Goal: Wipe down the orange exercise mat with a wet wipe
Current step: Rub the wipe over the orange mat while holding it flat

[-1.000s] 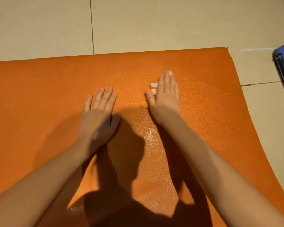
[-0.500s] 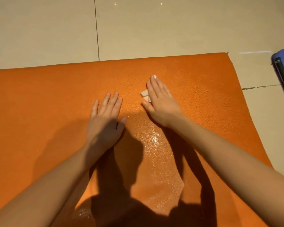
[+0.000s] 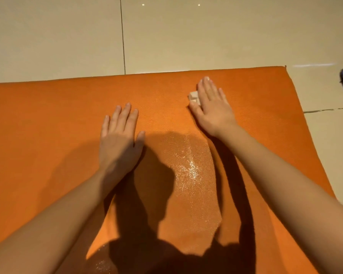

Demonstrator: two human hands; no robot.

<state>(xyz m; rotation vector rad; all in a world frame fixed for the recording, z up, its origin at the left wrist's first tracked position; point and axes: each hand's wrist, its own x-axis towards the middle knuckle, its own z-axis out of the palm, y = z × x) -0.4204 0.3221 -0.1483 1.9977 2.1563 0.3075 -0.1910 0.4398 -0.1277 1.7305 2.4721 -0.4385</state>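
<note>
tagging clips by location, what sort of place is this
Probably an indoor room, at home or in a gym: an orange exercise mat lies on a glossy beige tiled floor, with small light reflections in the tiles.

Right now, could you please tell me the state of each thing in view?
orange mat: flat on the tiled floor, wet sheen in its middle.
wet wipe: folded small, pinned under the right hand.
right hand: fingers straight, pressing the wipe down.
left hand: flat on the mat, holding nothing.
</note>
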